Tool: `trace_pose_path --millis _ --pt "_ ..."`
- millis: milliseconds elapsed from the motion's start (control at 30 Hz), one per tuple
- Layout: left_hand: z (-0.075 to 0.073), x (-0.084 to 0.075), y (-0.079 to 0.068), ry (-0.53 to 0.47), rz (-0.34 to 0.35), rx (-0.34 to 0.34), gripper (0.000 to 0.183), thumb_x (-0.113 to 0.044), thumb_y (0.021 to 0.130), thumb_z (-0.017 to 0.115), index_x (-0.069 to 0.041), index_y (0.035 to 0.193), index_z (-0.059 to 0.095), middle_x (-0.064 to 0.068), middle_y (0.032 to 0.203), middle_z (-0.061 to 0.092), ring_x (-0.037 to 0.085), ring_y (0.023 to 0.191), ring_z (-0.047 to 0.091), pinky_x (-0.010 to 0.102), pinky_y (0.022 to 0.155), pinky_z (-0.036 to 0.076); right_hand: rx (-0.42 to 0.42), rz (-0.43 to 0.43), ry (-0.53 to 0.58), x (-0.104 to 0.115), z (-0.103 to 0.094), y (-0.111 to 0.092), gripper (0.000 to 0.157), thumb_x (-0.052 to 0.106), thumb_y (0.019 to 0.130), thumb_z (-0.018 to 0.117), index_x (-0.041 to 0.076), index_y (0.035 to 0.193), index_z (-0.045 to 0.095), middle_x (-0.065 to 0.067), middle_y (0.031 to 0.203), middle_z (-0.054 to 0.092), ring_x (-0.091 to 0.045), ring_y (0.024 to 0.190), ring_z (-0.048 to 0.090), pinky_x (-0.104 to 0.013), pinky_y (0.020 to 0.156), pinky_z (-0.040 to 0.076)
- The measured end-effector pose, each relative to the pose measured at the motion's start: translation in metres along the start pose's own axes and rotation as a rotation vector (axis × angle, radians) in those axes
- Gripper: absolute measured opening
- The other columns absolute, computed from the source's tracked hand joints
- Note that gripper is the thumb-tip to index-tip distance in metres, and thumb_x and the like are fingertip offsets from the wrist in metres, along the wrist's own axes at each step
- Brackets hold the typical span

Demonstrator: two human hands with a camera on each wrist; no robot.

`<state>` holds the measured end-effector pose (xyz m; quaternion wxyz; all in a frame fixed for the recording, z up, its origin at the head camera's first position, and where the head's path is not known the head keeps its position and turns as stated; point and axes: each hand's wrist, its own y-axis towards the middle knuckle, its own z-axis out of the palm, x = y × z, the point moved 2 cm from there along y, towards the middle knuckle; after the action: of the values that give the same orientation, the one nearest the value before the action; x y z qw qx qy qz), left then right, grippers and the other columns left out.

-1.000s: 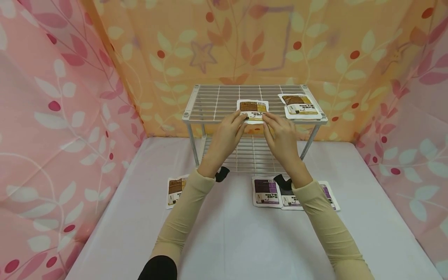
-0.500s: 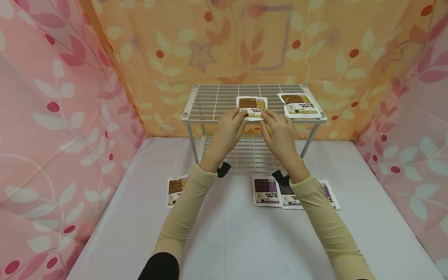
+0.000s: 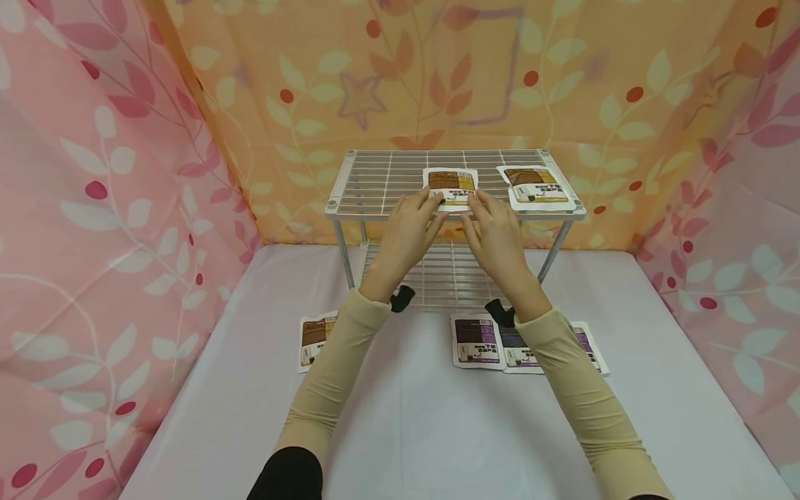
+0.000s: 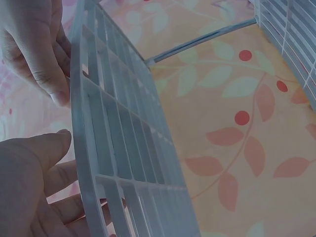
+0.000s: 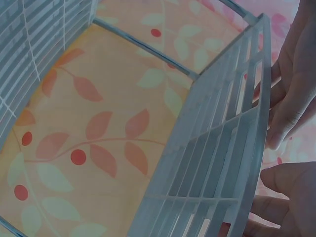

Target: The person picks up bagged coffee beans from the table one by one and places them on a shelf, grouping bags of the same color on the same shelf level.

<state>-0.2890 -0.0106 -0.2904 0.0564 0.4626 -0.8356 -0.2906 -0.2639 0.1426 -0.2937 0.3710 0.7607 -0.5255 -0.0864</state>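
A flat white-edged pouch with a brown and yellow label lies face up at the front middle of the wire rack's top shelf. My left hand rests its fingertips on the pouch's near left corner, and my right hand touches the near right corner. Both thumbs stand apart from the pouch, just before the shelf's front edge. From below, the left wrist view has the left thumb off the shelf rim; the right wrist view has the right thumb likewise. The pouch is mostly hidden there.
A similar brown-labelled pouch lies at the top shelf's right end. On the white table, another brown one is partly behind the left sleeve; several purple-labelled pouches lie in a row, partly under the right arm. Patterned cloth surrounds the table.
The pouch has slid slightly back onto the shelf, away from me. Both thumbs have come away from its near edge, while the fingertips remain at its corners.
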Motion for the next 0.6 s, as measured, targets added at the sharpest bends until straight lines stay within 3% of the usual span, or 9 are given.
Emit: trace_pose_path --millis 267,600 --pt "0.003 0.002 -0.003 0.022 0.0 -0.027 0.048 -0.043 0.09 0.037 -0.017 0.13 0.043 0.01 0.135 0.038 0.024 0.124 0.035 0.043 0.107 0.012 -0.017 -0.019 0.013 0.003 0.003 -0.003 0.044 0.029 0.09 0.046 0.002 0.125 0.047 -0.017 0.13 0.041 -0.035 0.118 0.038 -0.048 0.099 0.028" --pt "0.003 0.005 -0.014 -0.025 0.058 -0.209 0.044 -0.039 0.089 0.044 -0.016 0.126 0.047 0.008 0.131 0.043 0.023 0.125 0.034 0.044 0.107 0.007 -0.114 -0.088 0.064 0.004 0.009 -0.011 0.04 0.024 0.088 0.05 0.004 0.124 0.048 -0.014 0.13 0.042 -0.029 0.117 0.039 -0.042 0.101 0.027"
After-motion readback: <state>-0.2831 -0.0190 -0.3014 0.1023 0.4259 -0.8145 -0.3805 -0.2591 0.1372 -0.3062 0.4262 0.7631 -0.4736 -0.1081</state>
